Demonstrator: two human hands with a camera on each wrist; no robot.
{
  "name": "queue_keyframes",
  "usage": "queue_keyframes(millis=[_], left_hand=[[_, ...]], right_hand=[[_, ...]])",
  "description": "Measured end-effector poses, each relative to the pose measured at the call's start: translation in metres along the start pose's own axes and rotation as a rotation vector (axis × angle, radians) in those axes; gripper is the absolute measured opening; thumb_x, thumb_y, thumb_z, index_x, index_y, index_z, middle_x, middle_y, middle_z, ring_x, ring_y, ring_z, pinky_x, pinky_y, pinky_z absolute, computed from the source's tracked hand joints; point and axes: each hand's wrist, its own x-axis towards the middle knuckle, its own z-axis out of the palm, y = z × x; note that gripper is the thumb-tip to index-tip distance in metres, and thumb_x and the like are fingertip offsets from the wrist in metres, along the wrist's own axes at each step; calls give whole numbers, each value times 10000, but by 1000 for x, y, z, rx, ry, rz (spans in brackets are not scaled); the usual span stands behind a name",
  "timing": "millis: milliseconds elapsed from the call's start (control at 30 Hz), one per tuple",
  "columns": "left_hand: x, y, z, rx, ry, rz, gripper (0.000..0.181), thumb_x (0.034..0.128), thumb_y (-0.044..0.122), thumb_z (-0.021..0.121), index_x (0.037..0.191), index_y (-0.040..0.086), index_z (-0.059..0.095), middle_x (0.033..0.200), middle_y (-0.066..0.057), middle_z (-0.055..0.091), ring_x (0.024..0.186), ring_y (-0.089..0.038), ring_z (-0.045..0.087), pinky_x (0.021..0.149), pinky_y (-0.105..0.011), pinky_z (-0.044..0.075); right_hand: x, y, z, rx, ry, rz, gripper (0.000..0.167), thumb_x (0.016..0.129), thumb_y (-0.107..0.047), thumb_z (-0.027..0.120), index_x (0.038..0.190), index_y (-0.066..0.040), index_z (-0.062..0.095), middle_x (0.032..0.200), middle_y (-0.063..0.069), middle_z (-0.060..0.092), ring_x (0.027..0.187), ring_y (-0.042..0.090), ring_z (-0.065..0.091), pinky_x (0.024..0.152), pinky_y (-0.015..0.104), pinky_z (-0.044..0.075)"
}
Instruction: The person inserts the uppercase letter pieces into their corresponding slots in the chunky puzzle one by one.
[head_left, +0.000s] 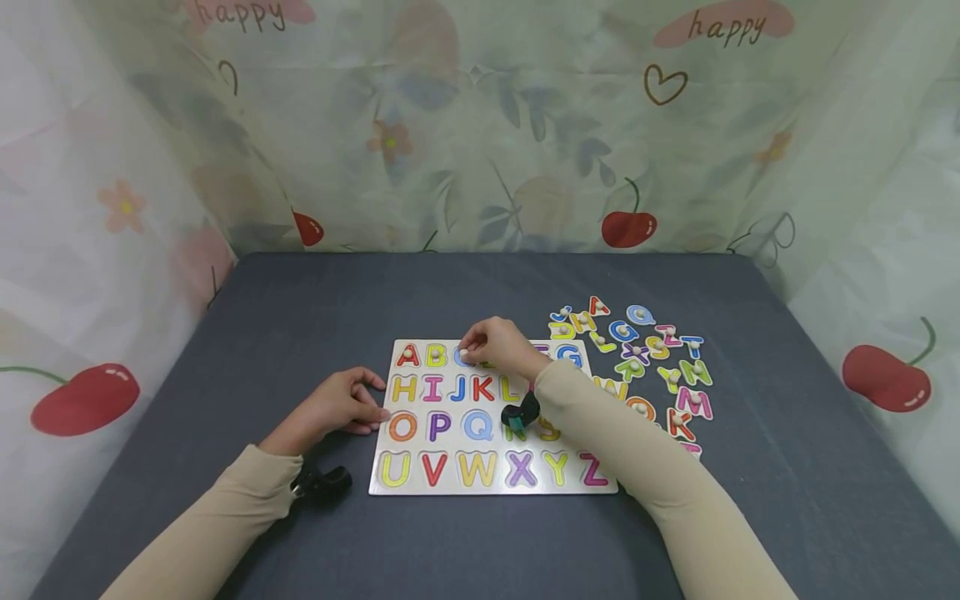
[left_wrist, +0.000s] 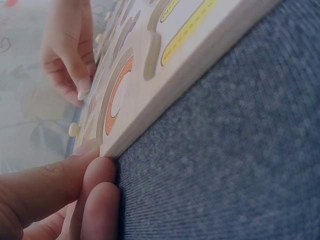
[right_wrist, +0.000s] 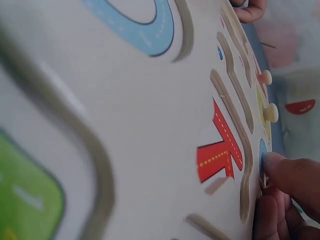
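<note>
A wooden alphabet puzzle board (head_left: 491, 492) lies flat in front of me. My left hand (head_left: 341, 404) holds its left edge, thumb on top and fingers against the side, as the left wrist view shows. Over the top row, my right hand (head_left: 498, 346) pinches the knob of the blue letter C piece (head_left: 459, 357) at the C slot; the fingers partly cover the piece. Beside it, the red A piece (head_left: 407, 357) and the yellow-green B piece (head_left: 436, 357) sit in their slots with knobs up. The right hand and sleeve hide part of the top rows.
Loose knobbed letters are scattered right of the board, among them a red A (head_left: 597, 306), a blue Q (head_left: 641, 315) and a pink M (head_left: 694, 404). Some lie partly under the right sleeve (head_left: 637, 450). Dark cloth (head_left: 315, 308) covers the table; a patterned curtain (head_left: 480, 167) hangs behind.
</note>
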Motion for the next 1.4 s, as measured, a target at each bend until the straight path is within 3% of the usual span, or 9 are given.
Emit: queue_keyframes(millis=[400,700,933,1067,1400], left_hand=[[1,0,0,11,7,-8,538,777,83,810,1207,2,497,777,-87,605,618,-128,641,559,-277,565],[1,1,1,21,17,-18,521,778,77,807,1201,17,507,779,-89,611,621,-132,644,563,-274,567],[0,2,2,25,15,-20,527,781,78,805,1206,9,502,780,-90,612,621,-130,641,560,-274,565],[-1,1,1,18,8,-16,534,781,83,806,1210,5,498,777,-88,606,618,-128,637,556,-272,561],[-2,1,0,24,0,-10,539,787,100,804,1218,7,493,781,-84,610,625,-125,636,563,-266,561]], right_hand=[[0,-2,-3,-33,-47,-13,121,887,-181,717,986,-114,701,874,33,623,803,151,553,698,214,449],[-8,6,-11,39,13,-47,262,850,-209,760,1090,-150,673,1008,18,630,895,172,584,809,288,487],[-27,15,-36,110,75,-64,338,864,-193,744,1172,-94,649,1062,62,637,925,193,606,790,318,515],[-41,26,-55,173,109,-49,384,876,-196,731,1216,-61,617,1140,109,634,979,234,610,847,391,527],[-86,58,-99,182,239,-9,423,886,-249,720,1241,-58,591,1253,136,586,1050,263,597,927,422,509]])
